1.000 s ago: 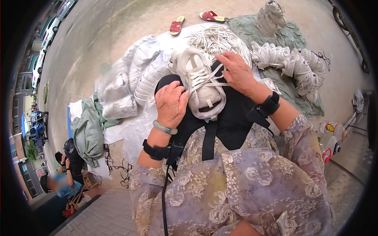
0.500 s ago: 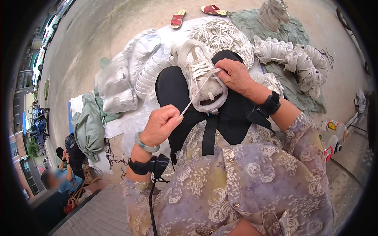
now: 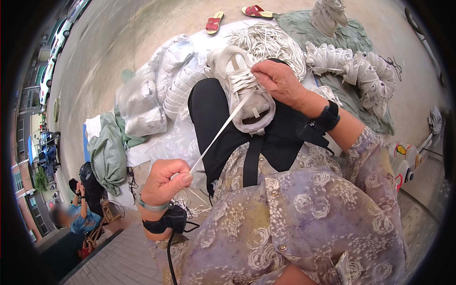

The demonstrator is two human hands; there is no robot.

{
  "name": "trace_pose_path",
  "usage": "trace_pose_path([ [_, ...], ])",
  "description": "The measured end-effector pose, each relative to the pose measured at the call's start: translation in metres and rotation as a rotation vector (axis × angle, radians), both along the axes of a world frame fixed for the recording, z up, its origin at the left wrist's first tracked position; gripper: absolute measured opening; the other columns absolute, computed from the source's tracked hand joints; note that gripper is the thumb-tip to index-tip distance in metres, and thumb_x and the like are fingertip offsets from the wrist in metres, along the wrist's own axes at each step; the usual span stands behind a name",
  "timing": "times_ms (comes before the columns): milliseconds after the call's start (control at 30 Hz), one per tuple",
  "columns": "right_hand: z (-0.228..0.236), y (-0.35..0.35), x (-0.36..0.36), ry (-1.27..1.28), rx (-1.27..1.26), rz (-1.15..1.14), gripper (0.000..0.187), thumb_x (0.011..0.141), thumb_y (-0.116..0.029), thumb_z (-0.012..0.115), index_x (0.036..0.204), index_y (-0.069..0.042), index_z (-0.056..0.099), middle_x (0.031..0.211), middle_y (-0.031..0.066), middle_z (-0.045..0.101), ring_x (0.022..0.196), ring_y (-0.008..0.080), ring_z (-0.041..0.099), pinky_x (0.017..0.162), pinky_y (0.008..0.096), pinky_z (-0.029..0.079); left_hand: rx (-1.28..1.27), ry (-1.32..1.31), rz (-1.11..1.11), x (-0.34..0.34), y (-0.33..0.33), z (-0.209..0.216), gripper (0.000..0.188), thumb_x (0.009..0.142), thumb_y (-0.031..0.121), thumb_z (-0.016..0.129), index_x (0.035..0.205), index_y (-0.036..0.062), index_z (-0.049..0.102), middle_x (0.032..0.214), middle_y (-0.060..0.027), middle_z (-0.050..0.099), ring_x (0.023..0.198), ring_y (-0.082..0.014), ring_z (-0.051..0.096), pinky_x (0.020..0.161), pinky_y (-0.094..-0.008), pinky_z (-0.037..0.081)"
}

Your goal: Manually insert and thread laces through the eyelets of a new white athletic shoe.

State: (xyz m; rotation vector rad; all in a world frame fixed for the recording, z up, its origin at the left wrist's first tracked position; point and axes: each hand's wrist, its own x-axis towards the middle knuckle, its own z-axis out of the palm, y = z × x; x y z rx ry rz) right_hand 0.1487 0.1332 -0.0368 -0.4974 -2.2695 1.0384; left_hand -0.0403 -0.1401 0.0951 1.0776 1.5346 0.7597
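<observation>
A light beige sneaker [image 3: 247, 102] rests on my black-covered lap, its heel opening toward me. White lacing crosses its upper part. My left hand [image 3: 165, 180] is low and to the left, closed in a pinch on a white shoelace [image 3: 219, 134] that runs taut from the shoe's eyelets. At the lacing, my right hand [image 3: 280, 84] has its fingers pinched together against the right edge of the shoe; what lies between those fingertips is hidden.
Beyond the shoe lies a heap of white shoelaces [image 3: 270, 42]. Plastic-wrapped white bundles [image 3: 145, 102] are at the left, and stacked pale shoe pieces [image 3: 365, 78] at the right on green sheeting. Red slippers [image 3: 214, 23] lie at the far side. Another person [image 3: 78, 216] sits at lower left.
My left hand has moved down and left, drawing out a longer stretch of shoelace. My right hand has shifted slightly up and left along the lacing.
</observation>
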Motion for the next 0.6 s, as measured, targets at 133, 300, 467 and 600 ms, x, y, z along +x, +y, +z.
trace_pose_path([
  [133,0.03,-0.026,-0.023,-0.08,0.115,0.37,0.046,0.093,-0.042,0.041,0.082,-0.003,0.062,0.067,0.013,0.059,0.061,0.0311,0.057,0.057,0.0392,0.044,0.304,0.349,-0.109,0.016,0.036,0.041,0.023,0.078,0.017,0.067,0.065,0.0043,0.054,0.054,-0.0031,0.049,0.048,-0.0165,0.045,0.046,-0.029,0.033],
  [300,0.093,-0.026,-0.024,-0.224,-0.636,0.658,0.051,0.09,-0.048,0.05,0.077,-0.001,0.064,0.052,0.0021,0.05,0.046,0.0122,0.047,0.047,0.0283,0.038,0.745,0.863,-0.096,0.032,0.066,0.055,0.016,0.069,0.01,0.074,0.068,0.0073,0.058,0.056,-0.0042,0.051,0.047,-0.0223,0.045,0.046,-0.0321,0.033],
  [467,0.166,0.017,0.008,0.208,-0.813,0.508,0.023,0.091,-0.017,0.052,0.1,0.002,0.06,0.053,-0.0075,0.036,0.046,0.0022,0.033,0.049,0.0188,0.032,0.734,0.665,0.084,0.016,0.08,0.018,0.01,0.079,0.008,0.069,0.083,0.0016,0.063,0.06,-0.0042,0.055,0.051,-0.0127,0.049,0.048,-0.0241,0.038],
  [600,0.177,0.087,0.046,0.446,-0.897,0.622,0.023,0.095,-0.017,0.043,0.106,0.0,0.054,0.056,-0.0043,0.043,0.043,0.0064,0.035,0.055,0.0269,0.039,0.594,0.448,0.204,0.017,0.091,-0.025,0.008,0.084,0.007,0.063,0.087,-0.0009,0.063,0.063,0.0001,0.054,0.055,-0.0061,0.046,0.05,-0.0204,0.038],
])
